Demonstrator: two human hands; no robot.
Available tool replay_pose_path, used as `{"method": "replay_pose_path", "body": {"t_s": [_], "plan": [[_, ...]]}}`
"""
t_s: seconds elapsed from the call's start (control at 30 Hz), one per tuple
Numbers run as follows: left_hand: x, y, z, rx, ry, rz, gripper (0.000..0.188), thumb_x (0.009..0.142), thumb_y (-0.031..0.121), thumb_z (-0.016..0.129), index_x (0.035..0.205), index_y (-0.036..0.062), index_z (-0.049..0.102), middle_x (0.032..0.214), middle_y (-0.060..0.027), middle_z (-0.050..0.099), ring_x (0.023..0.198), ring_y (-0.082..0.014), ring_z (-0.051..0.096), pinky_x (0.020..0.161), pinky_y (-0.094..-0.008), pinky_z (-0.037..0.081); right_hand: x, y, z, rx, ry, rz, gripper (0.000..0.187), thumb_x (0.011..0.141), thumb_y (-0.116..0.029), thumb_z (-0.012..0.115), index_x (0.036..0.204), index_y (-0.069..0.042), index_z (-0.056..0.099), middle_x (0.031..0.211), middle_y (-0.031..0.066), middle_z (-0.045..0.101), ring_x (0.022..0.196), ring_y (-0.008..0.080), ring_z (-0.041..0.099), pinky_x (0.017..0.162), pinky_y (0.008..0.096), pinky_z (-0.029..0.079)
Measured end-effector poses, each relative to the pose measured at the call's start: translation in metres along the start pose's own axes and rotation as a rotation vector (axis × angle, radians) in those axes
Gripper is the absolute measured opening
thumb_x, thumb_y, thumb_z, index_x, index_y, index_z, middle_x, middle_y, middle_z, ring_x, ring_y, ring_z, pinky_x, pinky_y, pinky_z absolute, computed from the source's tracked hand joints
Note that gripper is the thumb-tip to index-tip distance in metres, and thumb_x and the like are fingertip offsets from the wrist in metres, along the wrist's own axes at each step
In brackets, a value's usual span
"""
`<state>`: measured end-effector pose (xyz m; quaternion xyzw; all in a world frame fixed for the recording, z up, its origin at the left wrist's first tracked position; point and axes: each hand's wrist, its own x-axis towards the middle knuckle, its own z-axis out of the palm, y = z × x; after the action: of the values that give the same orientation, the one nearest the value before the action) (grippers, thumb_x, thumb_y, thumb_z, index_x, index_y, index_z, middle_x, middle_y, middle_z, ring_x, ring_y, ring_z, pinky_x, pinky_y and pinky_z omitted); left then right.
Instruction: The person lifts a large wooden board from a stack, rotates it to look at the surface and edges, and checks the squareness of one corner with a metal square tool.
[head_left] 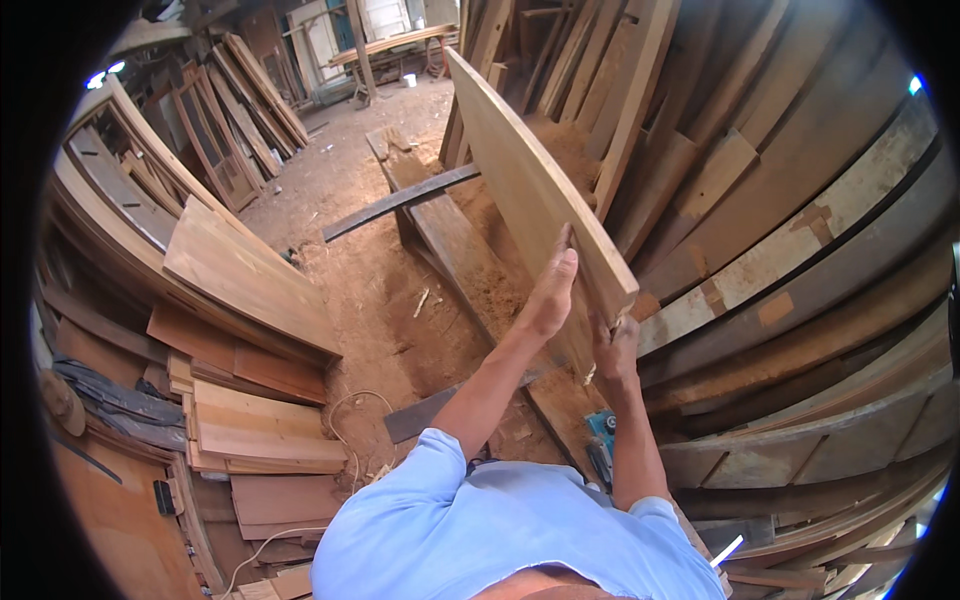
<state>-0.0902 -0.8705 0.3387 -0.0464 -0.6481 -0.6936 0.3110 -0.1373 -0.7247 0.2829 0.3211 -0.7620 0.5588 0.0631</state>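
Note:
A long, pale wooden board (515, 165) stands on its long edge in front of me, slanting away to the far left. My left hand (553, 295) holds it by the left face, with the fingertips reaching up near the top edge. At the near end, my right hand (615, 350) grips the board low by its corner; some of its fingers are hidden. Beneath the board runs a low plank bench (455, 235) strewn with shavings. A dark crosspiece (400, 200) lies across that bench, its right end meeting the board. Beside my right forearm sits a blue power tool (601, 428).
Tall planks (700, 190) lean along the right side. Stacked boards (265, 425) and a leaning panel (250, 280) line the left. A pale cord (340, 415) trails over the sawdust-covered floor (350, 290). Another dark crosspiece (425, 412) lies near my left elbow.

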Motion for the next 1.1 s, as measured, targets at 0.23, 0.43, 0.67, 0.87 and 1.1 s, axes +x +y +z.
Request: {"method": "replay_pose_path", "body": {"t_s": [0.23,0.43,0.67,0.87,1.1], "plan": [[-0.013,0.037,-0.068,-0.401,0.185,-0.377,0.098,0.096,0.056,0.056,0.159,0.0035,0.002,0.145,-0.0204,0.034,0.138,-0.0293,0.035,0.115,-0.0435,0.033,-0.038,0.015,0.046,0.02,-0.307,-0.099,0.065,0.087,-0.02,0.072,0.143,0.0,0.045,0.124,0.0273,0.059,0.115,0.0388,0.058,0.099,0.0436,0.045],[-0.103,0.055,-0.157,-0.07,0.541,-0.432,0.072,0.091,0.018,0.065,0.15,-0.0054,0.031,0.135,-0.0188,0.055,0.126,-0.0263,0.053,0.112,-0.0373,0.039,-0.088,0.023,0.104,-0.078,-0.575,-0.121,0.102,0.074,-0.02,0.079,0.158,-0.007,0.023,0.159,0.024,0.029,0.144,0.0439,0.028,0.12,0.0497,0.022],[-0.243,-0.011,-0.252,-0.21,0.651,-0.71,0.051,0.096,0.017,0.061,0.138,-0.0063,0.045,0.125,-0.0175,0.062,0.111,-0.0259,0.063,0.095,-0.043,0.053,-0.149,0.034,0.16,-0.481,-0.796,-0.045,0.112,0.065,-0.018,0.08,0.159,-0.01,0.019,0.162,0.0213,0.02,0.145,0.0473,0.023,0.12,0.0583,0.018],[-0.317,-0.098,-0.293,-0.227,0.72,-1.017,0.057,0.1,0.032,0.062,0.136,-0.0099,0.047,0.127,-0.0209,0.062,0.11,-0.0292,0.065,0.092,-0.0449,0.055,-0.181,0.061,0.195,-0.675,-0.904,0.013,0.114,0.067,-0.022,0.08,0.161,-0.014,0.015,0.164,0.0199,0.015,0.148,0.0457,0.017,0.121,0.0608,0.015],[-0.337,-0.152,-0.308,-0.073,0.746,-1.354,0.07,0.102,0.045,0.055,0.145,-0.0092,0.04,0.141,-0.0252,0.053,0.128,-0.0357,0.055,0.101,-0.0499,0.049,-0.148,0.06,0.203,-0.696,-1.282,0.21,0.096,0.082,-0.033,0.075,0.159,-0.007,0.022,0.166,0.021,0.014,0.15,0.0449,0.02,0.121,0.0559,0.019]]}}
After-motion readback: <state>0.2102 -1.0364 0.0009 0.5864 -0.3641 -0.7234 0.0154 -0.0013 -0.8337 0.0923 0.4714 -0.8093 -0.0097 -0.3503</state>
